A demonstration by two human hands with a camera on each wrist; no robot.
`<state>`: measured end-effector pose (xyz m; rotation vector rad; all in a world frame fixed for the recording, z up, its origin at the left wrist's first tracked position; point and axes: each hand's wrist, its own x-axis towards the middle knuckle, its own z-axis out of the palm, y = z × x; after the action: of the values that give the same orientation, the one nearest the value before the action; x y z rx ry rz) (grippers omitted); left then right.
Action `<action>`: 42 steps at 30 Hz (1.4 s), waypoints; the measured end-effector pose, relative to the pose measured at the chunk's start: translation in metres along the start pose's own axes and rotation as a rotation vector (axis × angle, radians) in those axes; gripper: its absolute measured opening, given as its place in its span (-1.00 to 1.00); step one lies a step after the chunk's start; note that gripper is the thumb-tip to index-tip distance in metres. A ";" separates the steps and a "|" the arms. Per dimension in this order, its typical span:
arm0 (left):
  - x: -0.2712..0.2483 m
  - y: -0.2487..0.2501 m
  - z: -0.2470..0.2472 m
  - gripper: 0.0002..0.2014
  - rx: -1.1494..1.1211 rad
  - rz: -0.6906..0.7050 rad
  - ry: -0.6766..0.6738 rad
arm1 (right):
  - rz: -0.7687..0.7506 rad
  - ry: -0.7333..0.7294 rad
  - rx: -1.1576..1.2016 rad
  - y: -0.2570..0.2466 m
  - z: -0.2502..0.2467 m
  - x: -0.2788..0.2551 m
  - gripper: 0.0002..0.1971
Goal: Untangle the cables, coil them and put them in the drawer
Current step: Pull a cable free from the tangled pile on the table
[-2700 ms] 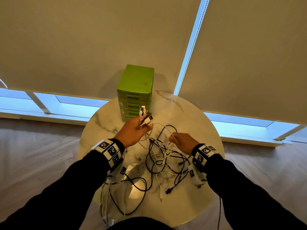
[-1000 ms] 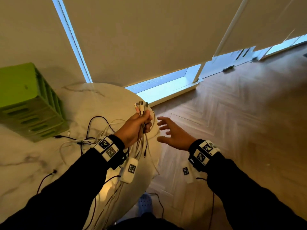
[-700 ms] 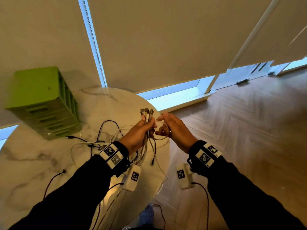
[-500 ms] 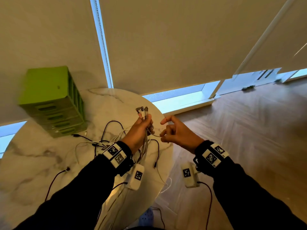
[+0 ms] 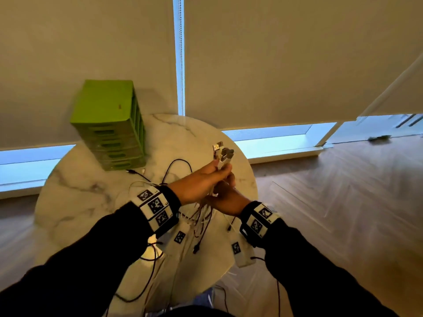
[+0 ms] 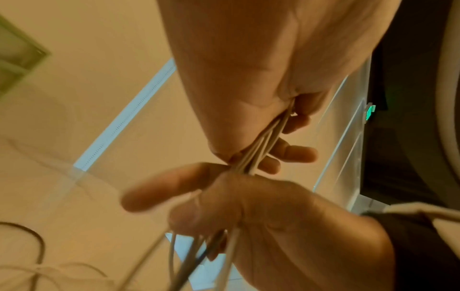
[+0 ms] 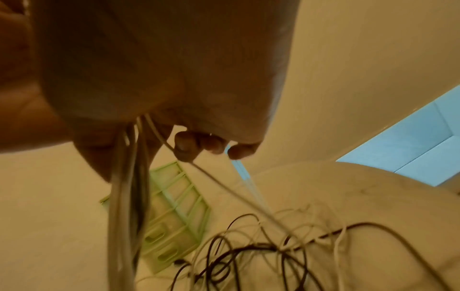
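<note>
My left hand [image 5: 215,173] grips a bundle of white and grey cables just below their plug ends [image 5: 222,153], raised above the round marble table [image 5: 75,202]. My right hand [image 5: 229,191] sits directly under it, fingers curled round the same cables [image 6: 261,149]. In the right wrist view the strands [image 7: 124,196] hang down from my right hand [image 7: 199,146] toward a tangle of black and white cables [image 7: 261,254] on the table. More loose loops [image 5: 180,163] lie behind my hands. The green drawer unit [image 5: 109,124] stands at the table's back left, drawers closed.
The table edge [image 5: 251,179] runs just right of my hands, with wooden floor [image 5: 343,213] beyond. Roller blinds [image 5: 274,65] hang right behind the table. Some cables [image 5: 146,282] trail over the near edge of the table.
My right hand, apart from the bundle half a second ago, has closed round the cables just under my left hand. The view has swung back over the table.
</note>
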<state>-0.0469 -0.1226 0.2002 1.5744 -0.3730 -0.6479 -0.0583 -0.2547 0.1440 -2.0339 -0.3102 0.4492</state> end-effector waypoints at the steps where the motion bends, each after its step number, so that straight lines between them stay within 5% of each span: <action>1: -0.005 0.002 -0.010 -0.80 -0.015 0.000 0.001 | -0.039 0.065 0.011 0.004 0.007 0.007 -0.35; 4: -0.021 -0.004 -0.040 -0.69 -0.073 -0.018 0.030 | -0.032 0.144 -0.146 0.020 0.031 0.030 -0.60; 6: -0.033 -0.007 -0.054 -0.70 -0.170 -0.011 0.071 | 0.092 0.029 -0.418 0.026 0.047 0.044 -0.48; 8: -0.042 -0.010 -0.064 -0.74 -0.288 0.029 0.117 | 0.159 -0.063 -0.500 0.018 0.055 0.047 -0.58; 12: -0.054 -0.008 -0.083 -0.75 -0.529 0.092 0.231 | 0.227 -0.449 0.186 -0.001 0.061 0.035 -0.66; 15: -0.057 -0.008 -0.102 -0.74 -0.613 0.112 0.295 | 0.250 -0.528 0.369 -0.006 0.052 0.024 -0.59; 18: -0.053 -0.007 -0.108 -0.71 -0.607 0.099 0.306 | 0.266 -0.471 0.384 -0.002 0.030 0.019 -0.55; 20: -0.045 -0.003 -0.100 -0.70 -0.594 0.079 0.272 | 0.299 -0.347 0.146 0.005 0.011 0.016 -0.59; 23: -0.030 0.004 -0.077 -0.71 -0.617 0.054 0.237 | 0.244 0.084 -0.605 0.014 -0.008 0.009 -0.76; 25: -0.018 0.011 -0.058 -0.72 -0.635 0.056 0.197 | 0.306 0.350 -0.820 0.028 -0.021 -0.003 -0.79; 27: -0.004 0.013 -0.040 -0.73 -0.583 0.067 0.165 | 0.400 0.356 -0.776 0.047 -0.028 -0.012 -0.77; 30: 0.014 0.011 -0.012 -0.74 -0.429 0.100 0.055 | 0.423 0.086 -0.500 0.056 -0.034 -0.034 -0.72; 32: 0.022 0.007 0.002 -0.75 -0.250 0.125 0.000 | 0.361 -0.031 -0.408 0.044 -0.033 -0.047 -0.48; 35: 0.034 0.004 0.023 -0.70 0.106 0.140 -0.064 | 0.166 0.187 -0.147 0.010 -0.034 -0.061 -0.33; 38: 0.048 -0.003 0.043 -0.49 0.492 0.241 -0.048 | 0.023 0.410 0.149 -0.016 -0.033 -0.071 -0.69; 40: 0.056 0.001 0.054 -0.44 0.489 0.250 -0.096 | 0.110 0.533 0.174 -0.024 -0.034 -0.082 -0.69; 42: 0.057 0.005 0.062 -0.55 0.225 0.151 -0.244 | 0.219 0.587 0.197 -0.026 -0.040 -0.092 -0.60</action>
<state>-0.0394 -0.2061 0.1940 1.6638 -0.7622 -0.7010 -0.1240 -0.3104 0.2020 -1.9124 0.3051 -0.0018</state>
